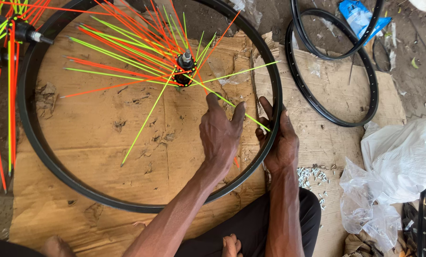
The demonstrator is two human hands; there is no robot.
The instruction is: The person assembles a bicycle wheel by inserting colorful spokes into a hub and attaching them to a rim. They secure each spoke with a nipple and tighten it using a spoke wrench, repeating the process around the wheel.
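I see a black rim (32, 138) lying flat on cardboard (94, 200), its hub (184, 69) near twelve o'clock, fanning loose orange and green spokes. At three o'clock my left hand (221, 135) pinches a green spoke (232, 103), fingers together. My right hand (282, 143) grips the rim's edge, fingers curled.

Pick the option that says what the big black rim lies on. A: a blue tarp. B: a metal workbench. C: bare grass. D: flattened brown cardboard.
D: the big black rim lies flat on worn brown cardboard, while the left hand pinches a yellow-green spoke and the right hand grips the rim's edge.
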